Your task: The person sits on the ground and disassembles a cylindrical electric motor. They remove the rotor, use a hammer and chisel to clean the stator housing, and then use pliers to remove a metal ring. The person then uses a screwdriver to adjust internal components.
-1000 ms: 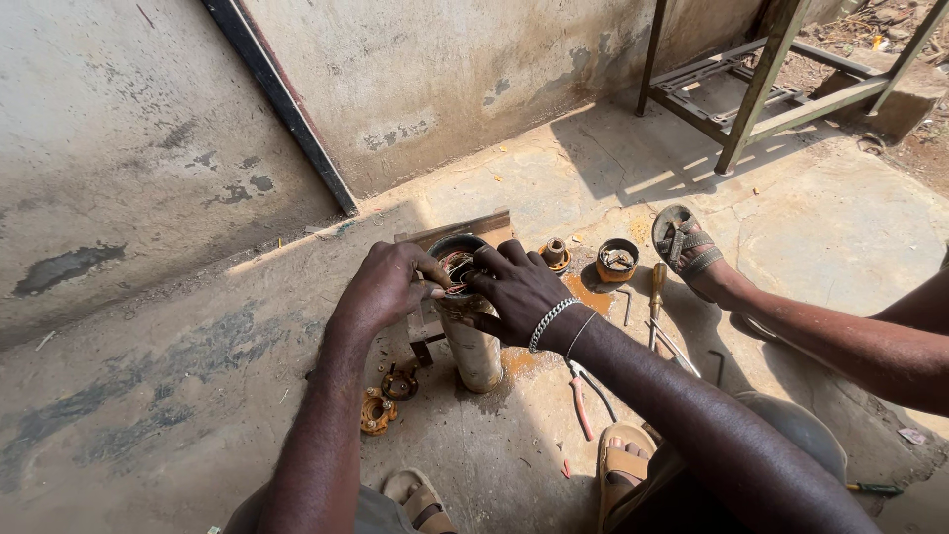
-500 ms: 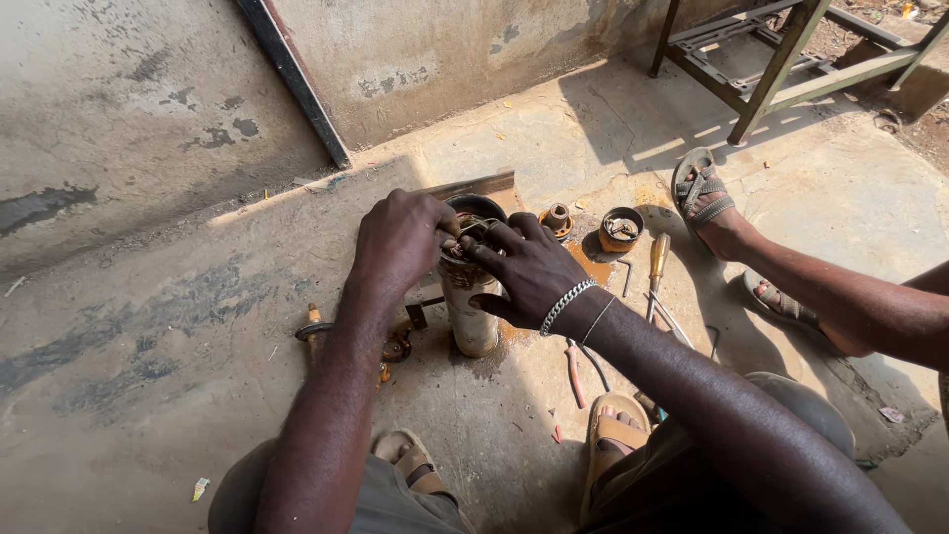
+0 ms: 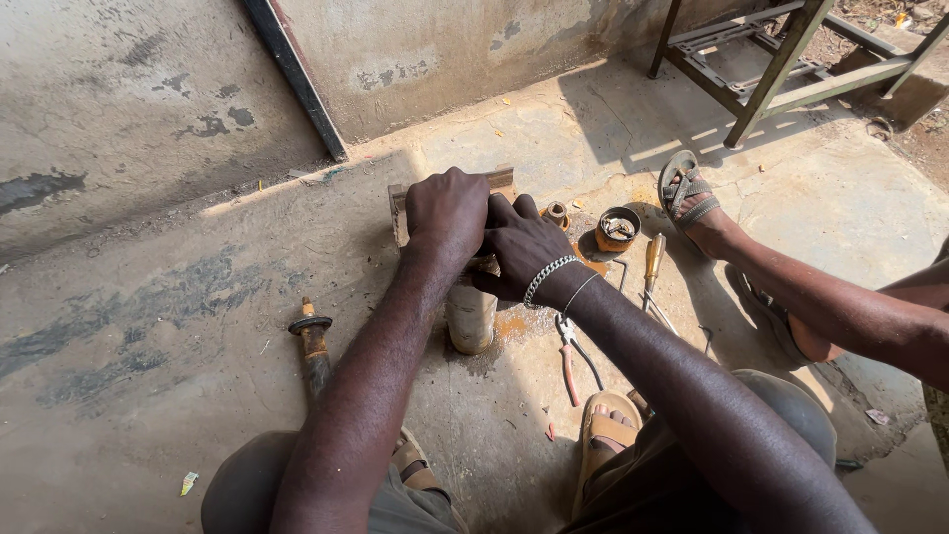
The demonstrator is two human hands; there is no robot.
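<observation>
A rusty metal cylinder [image 3: 472, 318] stands upright on the concrete floor between my feet. My left hand [image 3: 447, 210] is closed over its top end from the left. My right hand [image 3: 522, 247], with a chain bracelet at the wrist, grips the same top end from the right, touching the left hand. The top of the cylinder is hidden under both hands. A wooden block [image 3: 499, 181] lies just behind my hands.
A rusty shaft [image 3: 313, 347] lies left of the cylinder. Pliers with red handles [image 3: 570, 353], a screwdriver [image 3: 652, 261], a small round tin of parts [image 3: 619, 227] and a small fitting [image 3: 557, 213] lie to the right. Another person's legs [image 3: 791, 297] stretch in from the right. A metal frame [image 3: 781, 59] stands far right.
Both hands have closed tighter over the cylinder's top, which was partly showing before. The view has tilted down, and the rusty shaft on the left now shows in full.
</observation>
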